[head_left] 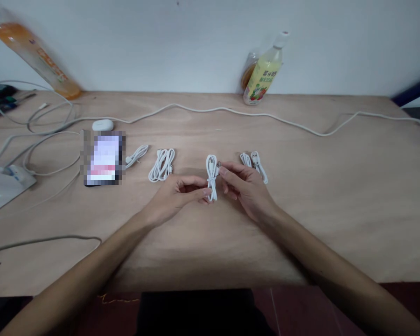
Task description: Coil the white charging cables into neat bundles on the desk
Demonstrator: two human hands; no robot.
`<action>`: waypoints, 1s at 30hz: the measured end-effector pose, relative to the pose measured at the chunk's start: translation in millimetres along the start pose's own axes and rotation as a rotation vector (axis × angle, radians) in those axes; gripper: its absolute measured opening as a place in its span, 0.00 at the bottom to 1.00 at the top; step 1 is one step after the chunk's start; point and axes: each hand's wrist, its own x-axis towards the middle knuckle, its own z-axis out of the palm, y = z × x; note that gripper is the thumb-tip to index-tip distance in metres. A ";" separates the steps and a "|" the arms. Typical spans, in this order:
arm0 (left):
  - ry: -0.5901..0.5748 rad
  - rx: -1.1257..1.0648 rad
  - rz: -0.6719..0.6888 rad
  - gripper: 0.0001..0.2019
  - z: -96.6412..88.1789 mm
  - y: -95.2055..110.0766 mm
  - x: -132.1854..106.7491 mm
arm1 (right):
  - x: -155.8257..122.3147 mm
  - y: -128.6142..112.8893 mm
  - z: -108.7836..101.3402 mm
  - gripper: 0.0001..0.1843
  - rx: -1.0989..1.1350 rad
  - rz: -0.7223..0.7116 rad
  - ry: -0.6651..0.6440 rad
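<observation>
**Both hands pinch a folded cable at mid-table**

The person holds a small coiled white cable [212,173] just above the table [336,200], in the middle of a row of similar bundles. The left hand [177,193] has its grip closed on the lower end of the coil, thumb and fingertips pinched together. The right hand [247,184] grips the upper part, fingertips closed near a plug end.

This looks like the tidying step on this one coil. The loops are gathered and a turn seems wrapped round the waist, though the wrap is too small to read. Finishing it would call for fine fingertip work: keeping the loops together while the free end is tucked, since the cord looks thin, smooth and springy, and likely to spread open.

To the left lies a looser bundle [162,164] and to the right a paired bundle [255,162], both white and laid in long narrow loops. The table is pale, matte wood with a faint grain, and a long cord [231,111] snakes across its back.
</observation>
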 end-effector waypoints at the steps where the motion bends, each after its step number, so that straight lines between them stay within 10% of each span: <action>1: -0.014 0.009 -0.009 0.05 -0.5 0.8 -0.2 | -0.5 -0.6 0.3 0.25 0.007 0.011 0.001; 30: -0.135 0.022 -0.057 0.11 0.8 4.2 -2.5 | -0.5 1.3 -2.9 0.24 -0.045 -0.004 -0.035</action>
